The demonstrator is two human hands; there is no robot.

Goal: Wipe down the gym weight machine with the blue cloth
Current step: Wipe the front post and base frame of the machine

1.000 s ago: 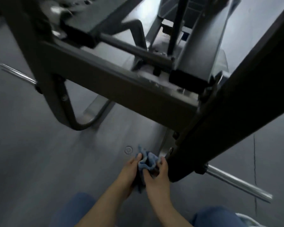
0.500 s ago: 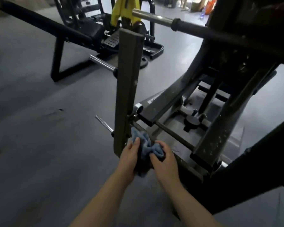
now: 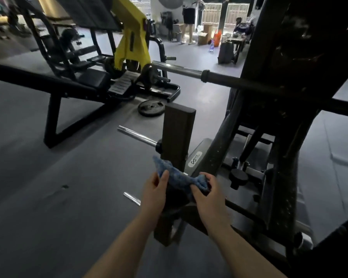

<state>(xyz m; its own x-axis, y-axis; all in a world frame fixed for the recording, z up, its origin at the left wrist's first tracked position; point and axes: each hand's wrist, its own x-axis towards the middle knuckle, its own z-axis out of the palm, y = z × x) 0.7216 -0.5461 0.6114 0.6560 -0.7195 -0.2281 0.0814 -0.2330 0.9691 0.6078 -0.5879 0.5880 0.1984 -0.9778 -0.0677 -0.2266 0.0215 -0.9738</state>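
Observation:
The blue cloth [image 3: 177,176] is stretched between both hands, low in the middle of the view. My left hand [image 3: 154,192] pinches its left end with the thumb on top. My right hand [image 3: 206,194] grips its right end. The cloth lies against the front of a dark upright post [image 3: 178,133] of the weight machine [image 3: 273,121]. That machine's dark frame fills the right side. A chrome peg [image 3: 136,135] sticks out to the left of the post.
A long bar [image 3: 181,71] with a chrome end crosses above the post. A yellow and black machine [image 3: 131,43] stands at the back left, with a weight plate [image 3: 151,107] on the grey floor near it. A person [image 3: 188,19] stands far back among boxes and bags.
My view has lifted from the floor under the frame to the gym room. Both hands have kept hold of the cloth and have spread it wider across the post.

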